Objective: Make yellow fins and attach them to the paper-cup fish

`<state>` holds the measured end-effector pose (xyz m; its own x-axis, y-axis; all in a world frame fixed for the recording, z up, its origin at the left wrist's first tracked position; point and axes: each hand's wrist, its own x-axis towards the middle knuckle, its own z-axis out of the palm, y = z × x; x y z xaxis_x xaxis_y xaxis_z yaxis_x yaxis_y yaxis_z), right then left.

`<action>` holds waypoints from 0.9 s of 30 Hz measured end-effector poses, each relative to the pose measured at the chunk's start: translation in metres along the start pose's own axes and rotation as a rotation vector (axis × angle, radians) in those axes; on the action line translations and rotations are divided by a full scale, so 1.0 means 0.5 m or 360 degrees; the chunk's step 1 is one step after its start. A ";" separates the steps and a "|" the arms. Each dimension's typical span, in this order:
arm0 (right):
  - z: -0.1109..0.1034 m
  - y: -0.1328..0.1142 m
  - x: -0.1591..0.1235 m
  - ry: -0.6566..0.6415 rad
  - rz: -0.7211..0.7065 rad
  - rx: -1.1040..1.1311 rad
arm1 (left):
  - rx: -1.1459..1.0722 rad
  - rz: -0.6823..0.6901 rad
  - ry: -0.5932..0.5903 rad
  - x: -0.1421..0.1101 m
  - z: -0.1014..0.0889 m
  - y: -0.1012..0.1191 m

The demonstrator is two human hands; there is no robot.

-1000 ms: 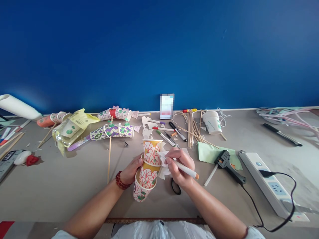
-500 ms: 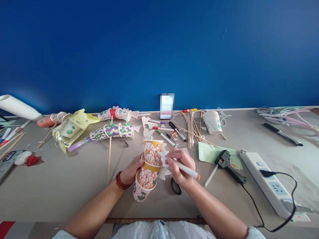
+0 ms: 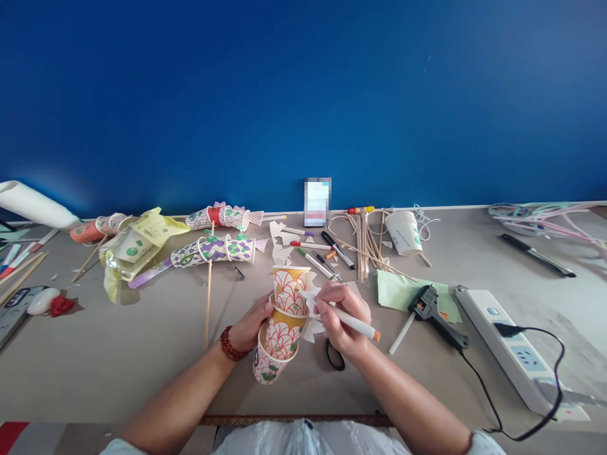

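A chain of three nested paper cups, drawn with red scales and partly coloured yellow-orange, is gripped by my left hand along its left side. Between the fingers of my right hand is a white marker pen with an orange end. Its tip touches or nearly touches the upper cup's right side. Green leaf prints show on the lowest cup. White cut paper lies partly hidden behind my right hand. A black scissor handle shows on the table by my right wrist.
Finished-looking fish made of cups on sticks lie at the back left beside a yellow bag. A phone stands against the blue wall. To the right are wooden sticks, a glue gun and a corded power strip.
Almost nothing differs. Both hands, the cups and the marker keep nearly the same place, with only a very slight shift of my right hand.
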<state>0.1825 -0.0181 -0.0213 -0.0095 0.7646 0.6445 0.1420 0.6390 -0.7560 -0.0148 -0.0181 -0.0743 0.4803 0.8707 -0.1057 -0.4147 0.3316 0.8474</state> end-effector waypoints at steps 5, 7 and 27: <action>0.000 0.001 0.000 0.0024 -0.0019 0.0024 | 0.0006 0.0007 -0.0023 0.002 -0.004 -0.004; 0.000 0.000 0.000 0.0044 -0.0004 0.0003 | 0.0015 0.0002 -0.0022 0.002 -0.006 -0.006; 0.003 0.001 -0.002 0.0038 0.0011 0.0001 | -0.0023 -0.0001 -0.0056 0.002 -0.002 -0.004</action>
<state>0.1811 -0.0185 -0.0227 0.0152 0.7669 0.6416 0.1412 0.6336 -0.7607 -0.0144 -0.0174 -0.0766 0.5071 0.8574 -0.0874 -0.4258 0.3374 0.8395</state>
